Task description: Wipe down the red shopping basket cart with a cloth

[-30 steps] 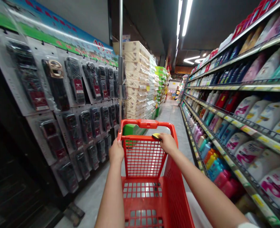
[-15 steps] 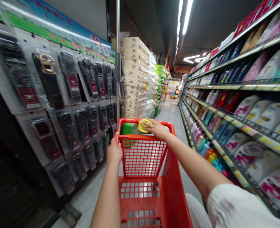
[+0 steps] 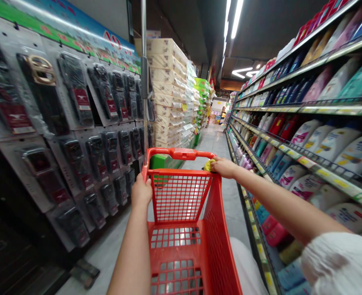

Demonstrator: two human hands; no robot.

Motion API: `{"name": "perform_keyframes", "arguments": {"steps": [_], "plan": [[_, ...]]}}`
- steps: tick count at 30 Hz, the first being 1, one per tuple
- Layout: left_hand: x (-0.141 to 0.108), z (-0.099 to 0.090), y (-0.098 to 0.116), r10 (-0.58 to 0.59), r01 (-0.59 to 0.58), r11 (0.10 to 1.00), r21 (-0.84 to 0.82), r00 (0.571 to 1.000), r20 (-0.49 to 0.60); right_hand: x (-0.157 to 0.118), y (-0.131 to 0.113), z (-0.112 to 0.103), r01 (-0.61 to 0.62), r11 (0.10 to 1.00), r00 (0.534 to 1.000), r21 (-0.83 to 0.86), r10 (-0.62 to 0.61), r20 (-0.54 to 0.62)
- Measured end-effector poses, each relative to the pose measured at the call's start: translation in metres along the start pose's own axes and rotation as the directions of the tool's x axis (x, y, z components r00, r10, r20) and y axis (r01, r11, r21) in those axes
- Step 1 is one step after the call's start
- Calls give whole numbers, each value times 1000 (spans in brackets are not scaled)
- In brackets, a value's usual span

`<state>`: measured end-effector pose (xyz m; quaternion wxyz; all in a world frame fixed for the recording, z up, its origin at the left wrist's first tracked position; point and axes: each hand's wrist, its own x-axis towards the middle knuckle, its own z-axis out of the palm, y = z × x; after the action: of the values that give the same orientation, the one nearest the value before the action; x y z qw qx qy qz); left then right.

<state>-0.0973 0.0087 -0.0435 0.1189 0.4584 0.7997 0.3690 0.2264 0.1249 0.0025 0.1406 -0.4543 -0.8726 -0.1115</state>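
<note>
A red plastic shopping cart (image 3: 218,217) stands in front of me, with grid panels and a raised bar across its far end. My left hand (image 3: 141,191) is closed round the upper left corner of its rim, beside a tall metal pole (image 3: 144,37). At the far right corner, my right hand (image 3: 224,167) presses a yellow cloth (image 3: 209,164) against the frame. Its fingers are bent over the cloth and partly hide it.
Shelves of shampoo bottles (image 3: 325,139) line the right side. Packaged belts (image 3: 73,88) hang on the left wall. Stacked cream-coloured packs (image 3: 168,90) and a green box (image 3: 159,163) stand beyond the cart. The grey tiled aisle floor (image 3: 211,141) runs ahead.
My right hand has moved right with the yellow cloth, from the middle of the far bar to its right corner. My left hand keeps its grip on the cart.
</note>
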Motion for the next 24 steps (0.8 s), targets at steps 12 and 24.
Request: {"name": "perform_keyframes", "arguments": {"steps": [12,24], "plan": [[-6,0,2,20,-19,999,29,1000,-17,-74,-70,-13,116,982,989,147,-129,77],[4,5,-15,36,-47,975,-217,998,-55,27,-186,53,-57,994,997,98,62,-48]]}}
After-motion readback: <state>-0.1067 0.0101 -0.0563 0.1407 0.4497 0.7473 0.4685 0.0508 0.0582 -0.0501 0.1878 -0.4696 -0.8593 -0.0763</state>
